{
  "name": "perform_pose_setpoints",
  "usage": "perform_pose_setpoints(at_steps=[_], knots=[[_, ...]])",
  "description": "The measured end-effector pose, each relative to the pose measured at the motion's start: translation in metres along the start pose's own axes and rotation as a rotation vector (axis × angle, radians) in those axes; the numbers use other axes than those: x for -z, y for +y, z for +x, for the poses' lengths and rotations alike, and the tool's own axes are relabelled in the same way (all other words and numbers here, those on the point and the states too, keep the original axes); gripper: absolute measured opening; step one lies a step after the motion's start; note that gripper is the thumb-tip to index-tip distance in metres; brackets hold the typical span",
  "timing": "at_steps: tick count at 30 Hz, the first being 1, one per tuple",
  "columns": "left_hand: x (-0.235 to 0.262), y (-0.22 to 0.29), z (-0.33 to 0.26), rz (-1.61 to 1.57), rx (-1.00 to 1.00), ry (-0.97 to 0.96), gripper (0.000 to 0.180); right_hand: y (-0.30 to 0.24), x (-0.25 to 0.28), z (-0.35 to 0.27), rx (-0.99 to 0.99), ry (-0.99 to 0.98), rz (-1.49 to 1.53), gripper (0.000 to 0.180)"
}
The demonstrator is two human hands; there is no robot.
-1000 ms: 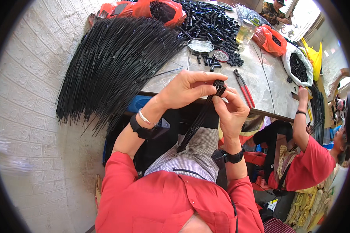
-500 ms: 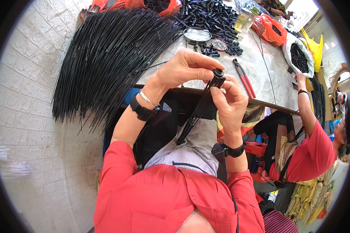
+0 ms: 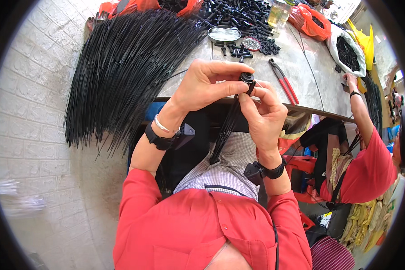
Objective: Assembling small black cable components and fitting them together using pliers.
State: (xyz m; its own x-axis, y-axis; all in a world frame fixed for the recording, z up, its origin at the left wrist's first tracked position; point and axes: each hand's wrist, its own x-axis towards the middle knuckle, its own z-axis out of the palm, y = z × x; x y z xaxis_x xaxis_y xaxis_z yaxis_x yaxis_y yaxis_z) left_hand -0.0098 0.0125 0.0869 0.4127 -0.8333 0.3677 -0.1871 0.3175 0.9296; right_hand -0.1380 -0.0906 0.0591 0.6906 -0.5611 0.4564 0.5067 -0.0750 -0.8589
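Your grey worktop point(image 3: 330, 90) is carrying red-handled pliers point(image 3: 281, 78); your left hand point(image 3: 201, 85) is pinching a black fitting point(image 3: 246, 77), your right hand point(image 3: 264, 112) gripping black rods point(image 3: 228, 123) below.

My left grip point(image 3: 198, 87) pinches a round black cap point(image 3: 246, 77); my right grip point(image 3: 264, 112) holds the thin black strands point(image 3: 227, 129) just below, which slant down toward my lap. On the tabletop point(image 3: 335, 90) beyond, red-handled pliers point(image 3: 282, 78) lie right of a round dish point(image 3: 225, 40). A large black bundle point(image 3: 126, 74) spreads at left; a co-worker's hand point(image 3: 351, 82) is near a white sack point(image 3: 333, 45).
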Motion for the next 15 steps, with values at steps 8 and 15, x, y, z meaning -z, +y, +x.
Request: perform_pose_setpoints(at_steps=[8,15], knots=[[-0.011,0.008,-0.012,0.290,-0.107,0.070,0.033,-0.003,-0.002,-0.001,0.092,0.035,-0.167,0.014],[-0.014,0.005,-0.017,0.224,-0.115,0.134,0.031,-0.014,-0.005,-0.004,0.145,0.010,-0.377,0.014]])
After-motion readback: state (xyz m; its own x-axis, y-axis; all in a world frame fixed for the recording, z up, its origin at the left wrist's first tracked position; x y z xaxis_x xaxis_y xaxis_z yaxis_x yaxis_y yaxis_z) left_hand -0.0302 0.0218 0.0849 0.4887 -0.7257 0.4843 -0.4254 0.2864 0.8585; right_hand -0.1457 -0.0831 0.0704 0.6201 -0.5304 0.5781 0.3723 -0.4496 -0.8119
